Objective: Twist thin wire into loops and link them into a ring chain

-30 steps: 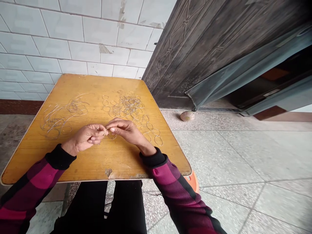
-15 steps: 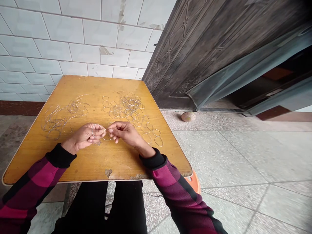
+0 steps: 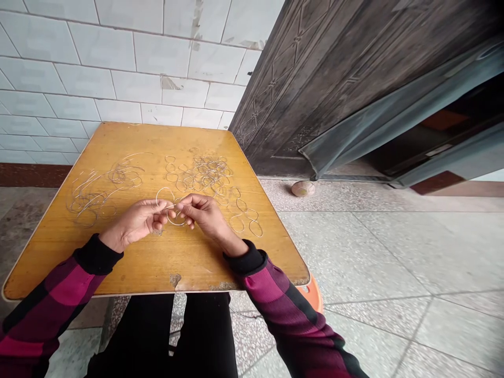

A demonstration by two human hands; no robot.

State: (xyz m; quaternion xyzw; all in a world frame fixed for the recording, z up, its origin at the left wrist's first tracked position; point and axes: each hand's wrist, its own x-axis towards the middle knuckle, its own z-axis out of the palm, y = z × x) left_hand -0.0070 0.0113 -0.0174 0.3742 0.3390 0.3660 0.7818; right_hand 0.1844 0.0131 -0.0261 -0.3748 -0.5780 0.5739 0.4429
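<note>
The left hand [image 3: 144, 220] and right hand [image 3: 202, 214] both pinch a looped wire [image 3: 164, 188] over the table [image 3: 137, 265], one loop up toward eleven o'clock, one down toward six. I think it's best to hold the middle snug and bend gently, so the loops stay round. At two o'clock, scratchy marks [image 3: 301, 137] on the door [image 3: 287, 84] are too blurry to read.

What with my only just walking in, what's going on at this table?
A person's left hand and right hand together pinch a thin looped wire over the wooden table. Towards the table's left side lie loose, curving wires. Farther back, towards the right, is a tangled pile of wire loops.
</note>
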